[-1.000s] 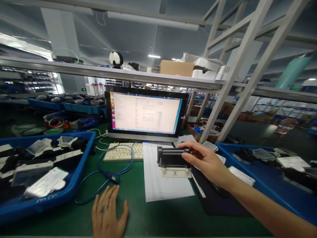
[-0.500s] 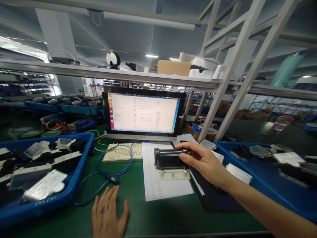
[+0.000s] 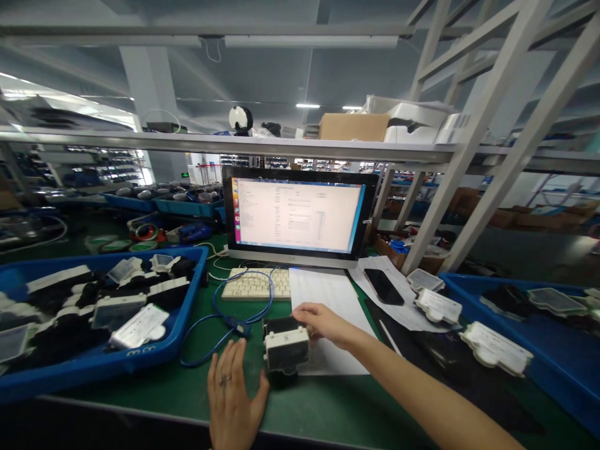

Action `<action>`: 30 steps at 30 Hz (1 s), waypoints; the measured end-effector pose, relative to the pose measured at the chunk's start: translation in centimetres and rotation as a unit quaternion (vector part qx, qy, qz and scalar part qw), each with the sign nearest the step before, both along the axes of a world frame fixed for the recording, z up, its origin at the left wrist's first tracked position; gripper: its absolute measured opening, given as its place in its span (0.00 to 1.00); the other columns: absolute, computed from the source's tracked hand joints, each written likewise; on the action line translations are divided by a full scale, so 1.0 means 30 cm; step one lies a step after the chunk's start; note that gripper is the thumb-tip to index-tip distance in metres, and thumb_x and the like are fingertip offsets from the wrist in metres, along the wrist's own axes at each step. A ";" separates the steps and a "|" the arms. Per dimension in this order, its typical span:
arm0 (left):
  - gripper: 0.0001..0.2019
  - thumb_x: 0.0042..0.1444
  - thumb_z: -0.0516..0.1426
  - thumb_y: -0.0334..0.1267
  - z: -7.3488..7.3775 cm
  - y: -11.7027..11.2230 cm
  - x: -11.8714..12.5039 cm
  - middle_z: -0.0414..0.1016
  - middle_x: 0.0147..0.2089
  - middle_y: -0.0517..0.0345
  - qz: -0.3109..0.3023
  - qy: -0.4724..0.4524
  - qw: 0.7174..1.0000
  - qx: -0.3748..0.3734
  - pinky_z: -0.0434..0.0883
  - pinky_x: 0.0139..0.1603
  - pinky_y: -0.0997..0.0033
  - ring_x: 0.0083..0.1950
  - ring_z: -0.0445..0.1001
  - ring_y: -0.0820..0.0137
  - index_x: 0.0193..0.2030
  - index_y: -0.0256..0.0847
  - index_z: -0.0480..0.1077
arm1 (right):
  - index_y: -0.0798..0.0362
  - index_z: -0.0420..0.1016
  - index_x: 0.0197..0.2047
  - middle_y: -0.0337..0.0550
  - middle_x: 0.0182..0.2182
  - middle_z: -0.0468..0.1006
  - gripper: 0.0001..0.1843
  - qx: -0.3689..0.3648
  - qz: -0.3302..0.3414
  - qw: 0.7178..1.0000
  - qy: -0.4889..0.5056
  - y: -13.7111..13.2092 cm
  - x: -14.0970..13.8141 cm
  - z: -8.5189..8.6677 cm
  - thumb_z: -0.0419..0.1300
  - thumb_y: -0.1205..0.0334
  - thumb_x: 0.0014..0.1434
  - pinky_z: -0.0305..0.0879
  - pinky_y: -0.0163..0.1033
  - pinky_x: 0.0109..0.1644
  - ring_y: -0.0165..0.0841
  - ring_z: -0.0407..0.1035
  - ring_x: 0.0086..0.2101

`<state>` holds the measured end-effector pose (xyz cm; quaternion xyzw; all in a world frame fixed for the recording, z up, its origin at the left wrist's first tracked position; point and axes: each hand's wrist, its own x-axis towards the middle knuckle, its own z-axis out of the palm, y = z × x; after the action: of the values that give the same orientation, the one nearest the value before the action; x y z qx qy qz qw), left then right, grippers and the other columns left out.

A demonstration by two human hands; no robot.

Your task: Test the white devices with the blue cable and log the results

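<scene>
My right hand (image 3: 323,324) grips a black and white cartridge-like part (image 3: 285,345) from its right side, low over the green mat near the front edge. The part's white labelled face points toward me. My left hand (image 3: 233,397) lies flat on the mat just left of the part, fingers spread, a ring on one finger, holding nothing. A blue cable's plug (image 3: 238,327) lies just beyond my left fingertips. A printed paper sheet (image 3: 328,297) lies under my right hand.
A monitor (image 3: 297,215) and keyboard (image 3: 257,284) stand behind. Blue trays of similar parts sit at left (image 3: 140,359) and right (image 3: 553,375). A phone (image 3: 383,286) lies on papers, with several loose white parts (image 3: 438,306) to its right. A shelf beam crosses overhead.
My right hand has brought the part from over the paper near the monitor down and left, toward me, and turned it so its white face points at me. The left hand stays flat.
</scene>
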<state>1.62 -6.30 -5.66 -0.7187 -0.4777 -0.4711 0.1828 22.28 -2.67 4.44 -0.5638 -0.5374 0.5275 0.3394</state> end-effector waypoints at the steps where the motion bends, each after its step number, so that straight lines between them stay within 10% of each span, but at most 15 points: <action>1: 0.31 0.54 0.55 0.37 0.000 0.000 -0.001 0.67 0.53 0.43 0.002 0.001 1.000 -0.001 0.58 0.61 0.52 0.58 0.63 0.58 0.63 0.34 0.51 | 0.54 0.67 0.32 0.33 0.17 0.64 0.21 -0.006 0.008 1.000 -0.008 0.030 -0.026 -0.034 0.58 0.42 0.49 0.61 0.32 0.20 0.26 0.62 0.18; 7: 0.25 0.54 0.54 0.37 -0.001 0.003 -0.002 0.69 0.52 0.45 0.008 0.022 1.000 -0.012 0.56 0.62 0.53 0.57 0.64 0.59 0.59 0.33 0.58 | 0.56 0.71 0.36 0.38 0.19 0.69 0.21 0.031 -0.007 0.995 -0.094 0.130 -0.063 -0.124 0.48 0.47 0.60 0.65 0.36 0.22 0.30 0.65 0.18; 11: 0.23 0.54 0.54 0.37 -0.003 0.001 -0.003 0.70 0.51 0.46 0.010 0.033 0.999 -0.017 0.55 0.62 0.54 0.57 0.64 0.59 0.57 0.33 0.60 | 0.50 0.68 0.50 0.46 0.39 0.73 0.18 0.166 -0.060 0.972 -0.155 0.073 -0.034 -0.119 0.49 0.52 0.61 0.67 0.41 0.42 0.34 0.70 0.36; 18: 0.22 0.54 0.53 0.37 -0.006 0.004 -0.007 0.70 0.51 0.46 0.009 0.047 0.999 -0.023 0.55 0.62 0.54 0.56 0.65 0.59 0.55 0.33 0.61 | 0.50 0.73 0.45 0.51 0.53 0.66 0.14 0.547 0.016 0.782 -0.297 -0.029 -0.038 -0.175 0.58 0.60 0.54 0.59 0.51 0.54 0.42 0.60 0.52; 30: 0.22 0.53 0.51 0.43 -0.034 0.041 -0.031 0.70 0.50 0.48 -0.042 0.011 0.998 -0.042 0.57 0.59 0.50 0.55 0.66 0.56 0.56 0.45 0.61 | 0.53 0.72 0.46 0.58 0.62 0.52 0.23 0.518 0.050 0.782 -0.343 0.032 -0.065 -0.279 0.64 0.51 0.47 0.53 0.50 0.59 0.44 0.49 0.60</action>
<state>0.69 -5.05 -6.69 -0.7506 -0.4638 -0.4499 0.1380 20.31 -1.71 -3.94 -0.4192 -0.8381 -0.0421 0.3465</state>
